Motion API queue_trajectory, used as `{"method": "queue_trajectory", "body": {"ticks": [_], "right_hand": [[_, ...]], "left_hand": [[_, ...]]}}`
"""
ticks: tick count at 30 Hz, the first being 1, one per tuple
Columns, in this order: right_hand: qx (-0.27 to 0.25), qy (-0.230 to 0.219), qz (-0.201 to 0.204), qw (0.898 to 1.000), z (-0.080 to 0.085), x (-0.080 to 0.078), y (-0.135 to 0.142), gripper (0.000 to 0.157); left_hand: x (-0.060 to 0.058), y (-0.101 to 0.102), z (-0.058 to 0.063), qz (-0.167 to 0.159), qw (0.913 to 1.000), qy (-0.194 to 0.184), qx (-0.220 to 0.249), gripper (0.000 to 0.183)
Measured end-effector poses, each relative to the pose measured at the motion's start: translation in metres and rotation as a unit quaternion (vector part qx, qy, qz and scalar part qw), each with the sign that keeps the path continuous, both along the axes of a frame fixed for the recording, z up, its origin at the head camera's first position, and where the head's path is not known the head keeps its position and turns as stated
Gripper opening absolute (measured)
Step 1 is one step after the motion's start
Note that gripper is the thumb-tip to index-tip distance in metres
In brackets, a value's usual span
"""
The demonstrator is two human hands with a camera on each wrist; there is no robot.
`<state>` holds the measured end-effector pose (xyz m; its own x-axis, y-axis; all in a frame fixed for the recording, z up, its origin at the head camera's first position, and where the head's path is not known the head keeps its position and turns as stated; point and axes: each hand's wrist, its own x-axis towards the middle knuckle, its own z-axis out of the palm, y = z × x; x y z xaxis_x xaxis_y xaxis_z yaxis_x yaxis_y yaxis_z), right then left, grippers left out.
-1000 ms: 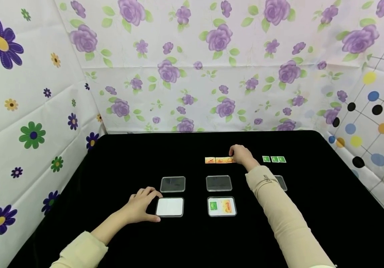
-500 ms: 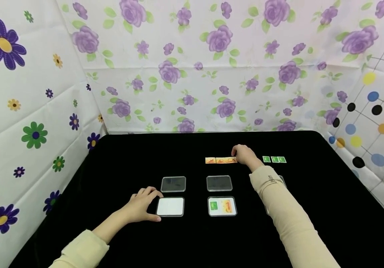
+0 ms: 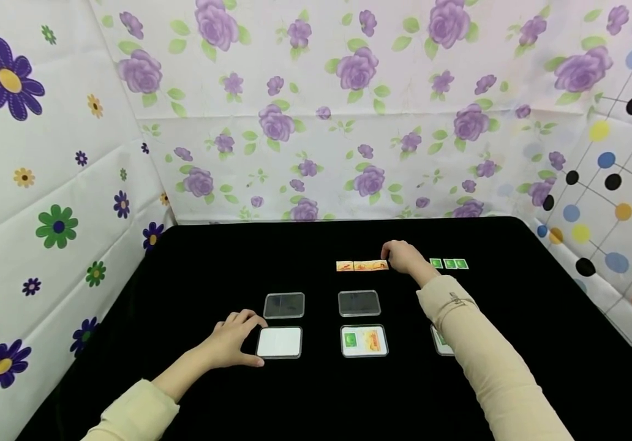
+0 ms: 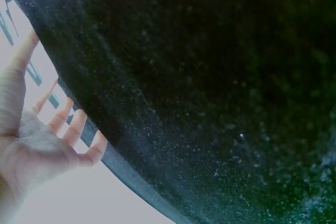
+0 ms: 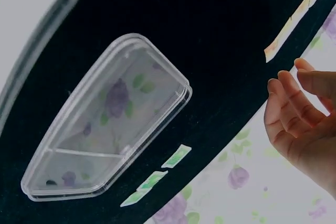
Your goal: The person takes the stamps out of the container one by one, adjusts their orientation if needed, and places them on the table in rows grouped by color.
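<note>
My left hand point(image 3: 231, 340) rests at the left side of a clear-rimmed case with a white insert point(image 3: 279, 342). Its index finger is by the upper corner and its thumb by the lower one. My right hand point(image 3: 404, 256) is at the right end of a row of orange stamps point(image 3: 368, 266). In the right wrist view, the fingers of that hand point(image 5: 302, 119) are loosely bent, with nothing visible between them, beside the orange stamps point(image 5: 294, 22). In the left wrist view, the left hand point(image 4: 42, 145) has its fingers spread.
Green stamps point(image 3: 455, 264) lie right of my right hand. A case point(image 3: 364, 351) holds one green and one orange stamp. Another case point(image 3: 440, 343) is partly hidden by my sleeve. Clear lids point(image 3: 285, 305) stand behind the cases; one lid point(image 5: 115, 103) shows in the right wrist view.
My right hand has shifted slightly right, uncovering the end of the orange stamps. The right forearm has swung right, exposing part of the right case. The left hand stays in place.
</note>
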<state>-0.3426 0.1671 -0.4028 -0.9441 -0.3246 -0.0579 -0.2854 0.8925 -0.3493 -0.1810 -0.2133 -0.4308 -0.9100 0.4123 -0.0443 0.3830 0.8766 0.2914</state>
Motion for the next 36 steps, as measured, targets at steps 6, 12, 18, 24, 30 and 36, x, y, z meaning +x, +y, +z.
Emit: {"method": "queue_trajectory", "body": {"ticks": [6, 12, 18, 24, 30, 36], "right_hand": [[-0.006, 0.005, 0.01, 1.0, 0.0, 0.006, 0.003, 0.029], [-0.01, 0.016, 0.02, 1.0, -0.002, 0.009, 0.008, 0.027], [-0.017, 0.036, 0.03, 0.999, -0.008, 0.014, 0.015, 0.025], [-0.03, 0.058, 0.046, 0.997, -0.011, 0.021, 0.021, 0.023], [-0.041, 0.065, 0.058, 0.995, -0.01, 0.029, 0.024, 0.022], [-0.05, 0.079, 0.073, 0.993, -0.012, 0.035, 0.029, 0.02]], "left_hand": [[-0.001, -0.001, -0.001, -0.002, 1.0, 0.002, 0.001, 0.068], [-0.002, -0.002, 0.0, -0.005, 1.0, 0.0, -0.002, 0.069], [-0.002, -0.002, 0.001, -0.008, 0.9999, -0.006, -0.005, 0.069], [-0.002, 0.001, 0.002, -0.021, 0.9996, -0.004, -0.018, 0.068], [-0.001, 0.004, 0.006, -0.02, 0.9996, -0.007, -0.02, 0.069], [-0.002, 0.008, 0.009, -0.008, 0.9994, -0.014, -0.032, 0.069]]}}
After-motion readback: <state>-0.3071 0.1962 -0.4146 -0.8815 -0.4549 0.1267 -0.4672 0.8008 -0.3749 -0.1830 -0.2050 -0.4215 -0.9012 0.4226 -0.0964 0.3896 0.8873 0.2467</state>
